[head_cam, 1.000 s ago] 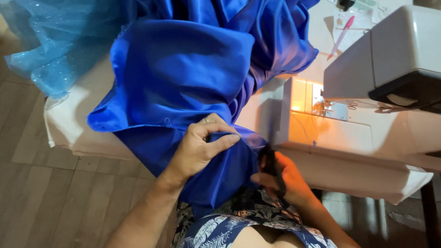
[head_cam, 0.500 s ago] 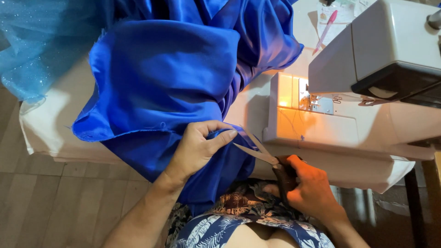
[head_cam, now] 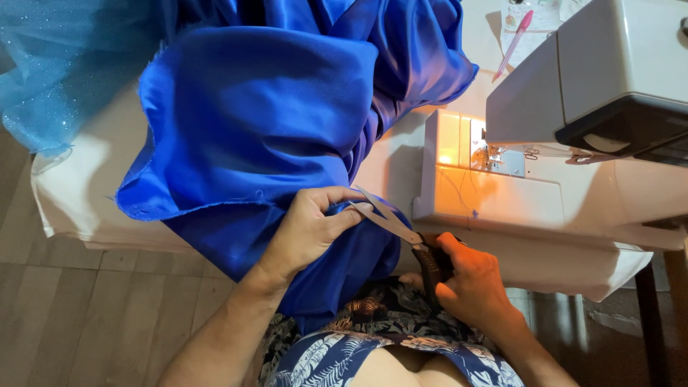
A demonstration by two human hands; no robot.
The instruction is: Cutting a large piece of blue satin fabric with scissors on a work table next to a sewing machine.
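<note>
**Hands with scissors at blue satin beside a sewing machine**

Seen from above, a seated person works at a white counter (head_cam: 79, 208). The left hand (head_cam: 308, 229) is curled closed, pinching a fold of shiny royal-blue fabric (head_cam: 265, 136) between thumb and fingers at the counter's near edge. The right hand (head_cam: 469, 283) is wrapped shut around the dark handles of a pair of scissors (head_cam: 394, 226). The slim metal blades stand slightly apart, their tips reaching the fabric right at the left hand's fingertips. The blue fabric is heaped over the counter and drapes down into the person's lap. A pale blue glittery tulle (head_cam: 64, 64) lies at the far left. To the right stands a white sewing machine (head_cam: 573, 129), its lamp glowing orange. A pink pen (head_cam: 514, 43) lies on paper behind it.
</note>
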